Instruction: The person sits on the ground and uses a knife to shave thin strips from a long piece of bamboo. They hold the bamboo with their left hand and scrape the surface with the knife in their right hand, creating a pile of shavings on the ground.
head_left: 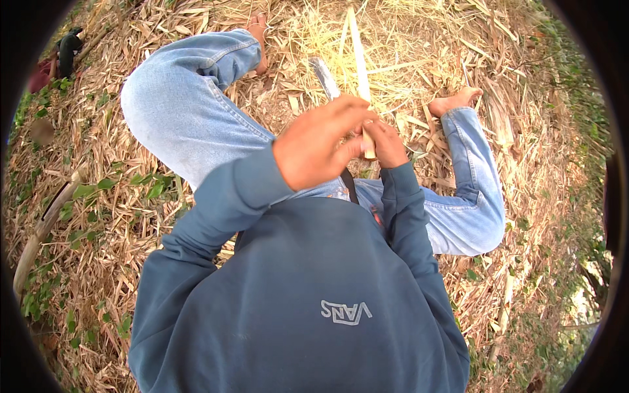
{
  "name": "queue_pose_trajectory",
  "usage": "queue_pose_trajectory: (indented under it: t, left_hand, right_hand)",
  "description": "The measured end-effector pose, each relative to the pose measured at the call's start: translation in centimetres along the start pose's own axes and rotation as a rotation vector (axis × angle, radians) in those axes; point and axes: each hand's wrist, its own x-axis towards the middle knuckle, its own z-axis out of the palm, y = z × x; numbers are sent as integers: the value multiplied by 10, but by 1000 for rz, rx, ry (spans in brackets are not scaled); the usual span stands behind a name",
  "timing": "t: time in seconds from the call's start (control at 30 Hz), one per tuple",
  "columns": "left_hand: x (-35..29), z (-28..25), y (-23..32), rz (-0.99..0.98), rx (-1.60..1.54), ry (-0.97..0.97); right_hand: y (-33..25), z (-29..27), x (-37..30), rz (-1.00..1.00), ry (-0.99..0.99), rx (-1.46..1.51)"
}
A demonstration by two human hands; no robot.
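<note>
A long, pale bamboo strip (359,56) points away from me, its near end just in front of my body. My right hand (391,144) is closed round the strip near that end. My left hand (318,141), slightly blurred, reaches in from the left with its fingers bent over the strip and its thumb beside it. A grey metal blade (324,77) sticks out beyond my left hand, to the left of the strip. Its lower part is hidden under the hand. A narrow dark piece (350,187) shows below my hands; whether it joins the blade I cannot tell.
My legs in blue jeans (173,98) are bent and spread on either side, feet bare. Thin yellow shavings (393,39) lie ahead among dry leaves (111,242). A wooden stick (42,236) lies at left. Part of another person (42,75) shows at the upper left.
</note>
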Motion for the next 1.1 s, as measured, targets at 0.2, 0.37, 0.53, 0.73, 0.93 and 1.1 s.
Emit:
queue_pose_trajectory:
  t: [0.2,0.37,0.53,0.73,0.93,1.1]
  left_hand:
    - [-17,41,-7,80,167,2]
    - [-5,26,1,179,169,180]
    - [13,-6,-6,297,296,429]
    - [18,-99,40,388,43,799]
    - [9,-132,73,279,58,976]
    - [18,-131,54,118,-10,996]
  right_hand:
    - [-15,15,-11,33,107,342]
    - [-23,37,-13,-223,129,166]
    - [-49,49,-7,-138,36,267]
    - [47,-9,53,-172,267,-491]
    - [95,-11,61,206,178,-1281]
    - [68,-2,63,270,10,-1390]
